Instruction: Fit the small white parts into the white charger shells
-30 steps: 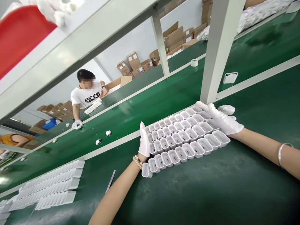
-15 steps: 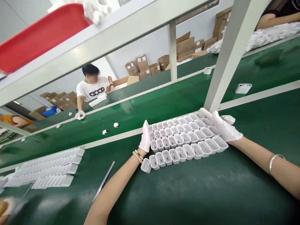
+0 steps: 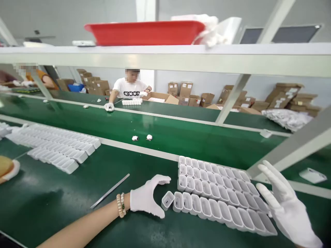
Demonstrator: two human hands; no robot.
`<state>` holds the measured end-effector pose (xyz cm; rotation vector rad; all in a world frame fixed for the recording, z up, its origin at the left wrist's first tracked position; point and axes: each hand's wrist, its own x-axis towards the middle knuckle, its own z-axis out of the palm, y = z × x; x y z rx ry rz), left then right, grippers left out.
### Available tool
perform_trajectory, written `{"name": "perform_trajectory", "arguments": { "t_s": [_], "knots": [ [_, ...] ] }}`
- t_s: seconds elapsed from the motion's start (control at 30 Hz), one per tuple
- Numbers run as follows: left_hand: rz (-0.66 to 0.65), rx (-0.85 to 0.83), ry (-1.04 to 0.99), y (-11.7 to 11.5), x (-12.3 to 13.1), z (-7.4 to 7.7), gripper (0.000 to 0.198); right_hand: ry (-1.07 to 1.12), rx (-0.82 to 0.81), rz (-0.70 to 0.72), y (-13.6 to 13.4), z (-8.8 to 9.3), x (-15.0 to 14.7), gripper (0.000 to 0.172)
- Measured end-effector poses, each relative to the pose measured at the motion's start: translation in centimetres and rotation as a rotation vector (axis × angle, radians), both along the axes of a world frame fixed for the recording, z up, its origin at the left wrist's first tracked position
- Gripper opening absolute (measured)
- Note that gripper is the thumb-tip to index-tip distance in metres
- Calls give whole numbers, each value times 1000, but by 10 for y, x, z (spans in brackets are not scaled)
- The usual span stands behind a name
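Observation:
A block of several rows of small white plastic cases (image 3: pixel 219 193) lies on the green bench in front of me. My left hand (image 3: pixel 147 198), in a white glove with a bead bracelet at the wrist, hovers curved and open just left of the block, next to one case (image 3: pixel 168 199) that sticks out from the near row. My right hand (image 3: pixel 287 206), also gloved, is lifted off the block's right end with fingers spread, holding nothing.
Metal tweezers (image 3: pixel 110 191) lie left of my left hand. Another batch of white cases (image 3: pixel 59 148) sits at far left. Two small white parts (image 3: pixel 142 137) ride the green conveyor belt. A person in a white shirt (image 3: pixel 130 89) works opposite. A red tray (image 3: pixel 144 32) sits on the overhead shelf.
Both hands have come off the ends of the block of cases. The left dropped back to the near left corner, the right lifted away. My view levelled out and swung up.

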<state>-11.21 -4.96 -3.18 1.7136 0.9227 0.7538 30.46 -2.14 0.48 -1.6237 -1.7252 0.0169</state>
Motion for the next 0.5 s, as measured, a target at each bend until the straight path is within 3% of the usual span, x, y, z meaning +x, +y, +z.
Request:
{"name": "perform_trajectory", "arguments": {
  "t_s": [0.1,0.23,0.37,0.5],
  "knots": [
    [6,41,141,6,9,6,91,-26,-61,242,25,23,-35,55],
    [-75,108,218,17,17,14,53,-155,-409,621,91,36,-134,52],
    [-53,46,187,18,15,13,42,-144,-500,694,166,20,-234,42],
    [60,-193,109,19,14,10,53,-84,-562,715,209,6,-290,34]
  ]
}}
